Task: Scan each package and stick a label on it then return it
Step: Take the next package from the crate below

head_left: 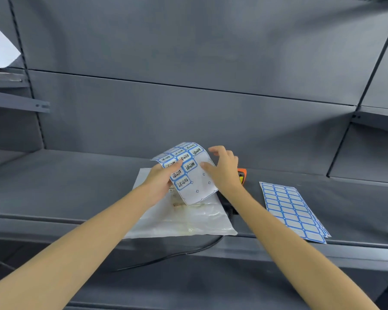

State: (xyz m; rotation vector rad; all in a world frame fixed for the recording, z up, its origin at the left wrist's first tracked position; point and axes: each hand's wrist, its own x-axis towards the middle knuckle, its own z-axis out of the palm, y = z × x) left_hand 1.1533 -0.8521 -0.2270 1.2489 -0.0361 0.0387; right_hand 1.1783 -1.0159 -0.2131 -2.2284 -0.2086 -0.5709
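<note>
A clear plastic package lies flat on the grey shelf. Above it I hold up a curved label sheet with blue-bordered written labels; about half of its labels are gone. My left hand pinches the sheet's left edge, thumb on the labels. My right hand is at the sheet's right side, thumb touching the bare backing, fingers spread and relaxed. An orange and black scanner lies on the shelf behind my right wrist, mostly hidden.
A stack of blank blue-bordered label sheets lies on the shelf at the right, near its front edge. A black cable hangs from under the package over the shelf front. A white bag sits on a higher shelf at far left.
</note>
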